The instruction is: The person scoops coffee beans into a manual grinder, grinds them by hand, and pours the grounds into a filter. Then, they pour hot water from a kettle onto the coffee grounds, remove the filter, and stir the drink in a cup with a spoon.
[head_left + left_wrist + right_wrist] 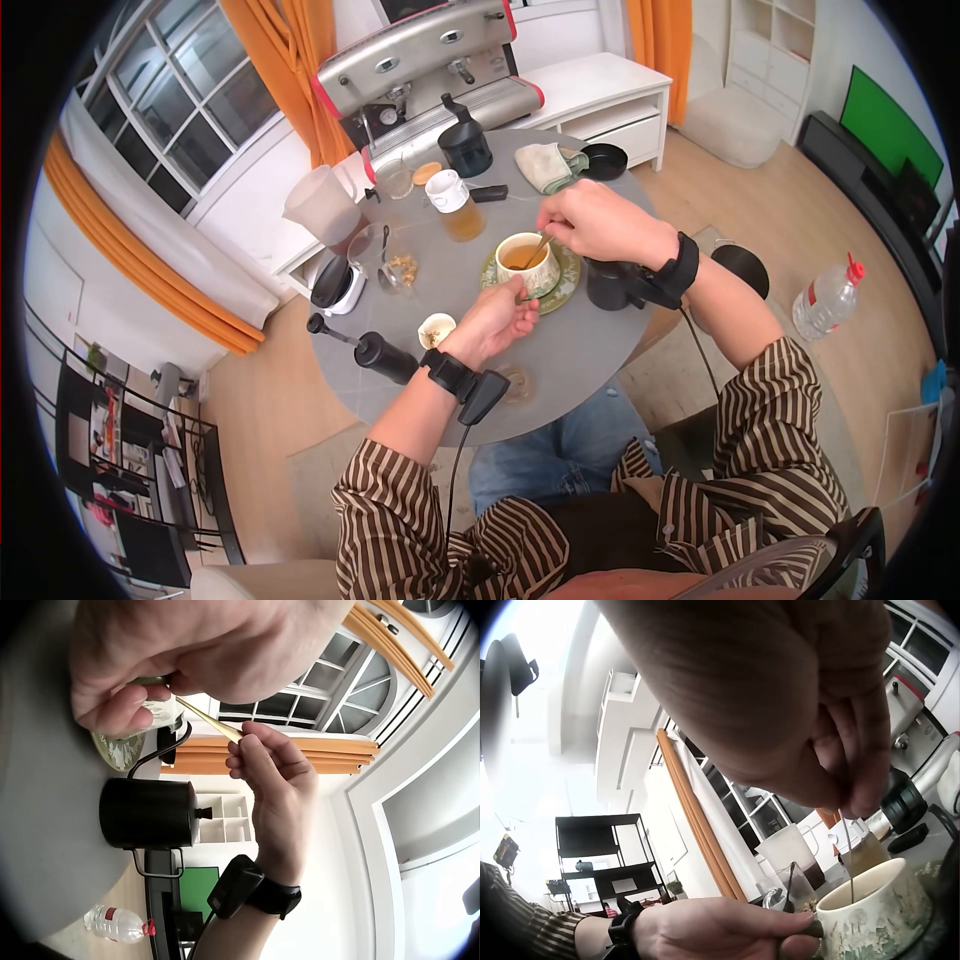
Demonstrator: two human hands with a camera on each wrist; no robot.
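Note:
A cream cup (545, 277) with a leafy pattern holds amber liquid and stands on a green patterned saucer (573, 272). My left hand (492, 322) is at the cup's near side. In the right wrist view, the thumb and a finger of that left hand (720, 928) pinch the dark green handle (816, 928). Above the rim, my right hand (605, 222) pinches a slim gold spoon (539, 250) by its upper end. The spoon's lower end dips into the liquid, its tip hidden. The left wrist view shows the spoon (210, 720) slanting from the cup to the right fingertips.
A black gooseneck kettle (150, 814) stands right of the saucer. Behind the cup are a glass carafe (463, 222) of amber liquid and a folded cloth (543, 168). Leftward lie a small white cup (436, 330), a black hand grinder (384, 357) and a plastic pitcher (322, 205).

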